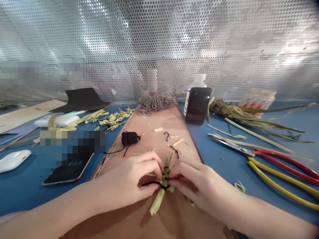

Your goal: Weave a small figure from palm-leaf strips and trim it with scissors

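Note:
A small bundle of green plant strips point(157, 200), bound with black cord, is held low over the brown board point(99, 225). My left hand point(139, 172) pinches it from the left, with a dark cord end near its thumb. From the right, my right hand point(191, 176) grips the same bundle with fingertips close together. Between the hands the strips point up at the top and flare toward me at the bottom. A ball of black cord point(131, 138) rests on the board beyond my left hand.
Red and yellow-handled scissors point(245, 151) lie at right beside dried leaves point(229, 111). An upright phone point(198, 105) leans on a bottle point(200, 79). Grey yarn point(158, 103) sits at the board's far end. Another phone point(72, 167) and folded strips point(114, 119) are at left.

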A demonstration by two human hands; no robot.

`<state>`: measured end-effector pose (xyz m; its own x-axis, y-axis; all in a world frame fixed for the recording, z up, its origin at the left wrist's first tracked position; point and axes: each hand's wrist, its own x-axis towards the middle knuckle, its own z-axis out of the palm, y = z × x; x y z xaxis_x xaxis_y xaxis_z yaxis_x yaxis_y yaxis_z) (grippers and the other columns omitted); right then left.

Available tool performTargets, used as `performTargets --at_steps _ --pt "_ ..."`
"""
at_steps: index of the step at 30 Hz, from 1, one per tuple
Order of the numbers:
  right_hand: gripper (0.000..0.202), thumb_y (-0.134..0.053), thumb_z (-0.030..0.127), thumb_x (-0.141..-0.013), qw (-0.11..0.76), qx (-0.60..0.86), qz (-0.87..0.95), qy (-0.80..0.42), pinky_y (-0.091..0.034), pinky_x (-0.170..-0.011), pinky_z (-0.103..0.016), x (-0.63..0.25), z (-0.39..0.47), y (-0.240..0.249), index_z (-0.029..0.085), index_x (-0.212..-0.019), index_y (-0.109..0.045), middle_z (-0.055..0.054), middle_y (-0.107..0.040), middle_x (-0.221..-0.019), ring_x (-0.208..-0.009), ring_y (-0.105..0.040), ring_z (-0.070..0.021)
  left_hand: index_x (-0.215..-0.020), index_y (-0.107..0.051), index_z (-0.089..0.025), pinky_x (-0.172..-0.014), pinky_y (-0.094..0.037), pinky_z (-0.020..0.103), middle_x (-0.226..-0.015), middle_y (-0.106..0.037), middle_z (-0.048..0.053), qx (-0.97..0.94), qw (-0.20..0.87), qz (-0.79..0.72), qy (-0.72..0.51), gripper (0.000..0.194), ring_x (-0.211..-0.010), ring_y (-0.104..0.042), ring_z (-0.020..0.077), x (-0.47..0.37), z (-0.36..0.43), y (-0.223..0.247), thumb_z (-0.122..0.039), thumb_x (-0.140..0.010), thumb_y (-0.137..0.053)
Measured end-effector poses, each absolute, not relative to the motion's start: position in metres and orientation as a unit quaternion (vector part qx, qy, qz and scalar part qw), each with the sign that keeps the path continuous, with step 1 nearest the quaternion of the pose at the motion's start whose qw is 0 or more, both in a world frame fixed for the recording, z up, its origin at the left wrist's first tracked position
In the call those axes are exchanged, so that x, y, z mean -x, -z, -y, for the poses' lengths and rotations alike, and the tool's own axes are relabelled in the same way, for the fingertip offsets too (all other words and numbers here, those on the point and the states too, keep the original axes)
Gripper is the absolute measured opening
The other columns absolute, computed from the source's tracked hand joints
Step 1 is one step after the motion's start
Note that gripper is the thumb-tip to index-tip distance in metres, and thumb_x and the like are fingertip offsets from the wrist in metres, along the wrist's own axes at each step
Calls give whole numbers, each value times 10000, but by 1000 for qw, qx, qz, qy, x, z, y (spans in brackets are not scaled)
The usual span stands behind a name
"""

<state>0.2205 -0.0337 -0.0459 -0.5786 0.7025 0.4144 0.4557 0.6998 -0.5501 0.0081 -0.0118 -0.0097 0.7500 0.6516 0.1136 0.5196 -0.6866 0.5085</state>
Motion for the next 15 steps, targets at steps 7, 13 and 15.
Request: performTargets --at_steps 7,13,15 --pt "65 -508 150 -897 291 351 875 -163 -487 -703 -295 -225 31 46 182 -868 -555 -40 -592 -851 -822 -554 -178 -834 -585 -202 -746 -457 251 -940 -602 19 -888 269 -346 -141 23 -817 -587 142 -7 14 5 -205 -831 -563" --pt "228 -386 100 -914 245 330 905 -108 -485 -678 -337 -228 29 47 157 -849 -596 -79 -563 -809 -766 -508 -198 -904 -591 -221 -700 -438 240 -867 -638 -18 -855 288 -420 -103 109 -769 -586 129 -8 12 1 -276 -892 -497" --pt "224 -398 66 -883 228 325 913 -92 -483 -692 -350 -229 30 50 155 -841 -599 -91 -558 -839 -792 -498 -208 -850 -609 -215 -695 -422 230 -839 -642 -26 -864 273 -413 -95 109 -758 -583 122 -9 10 3 -274 -885 -524"
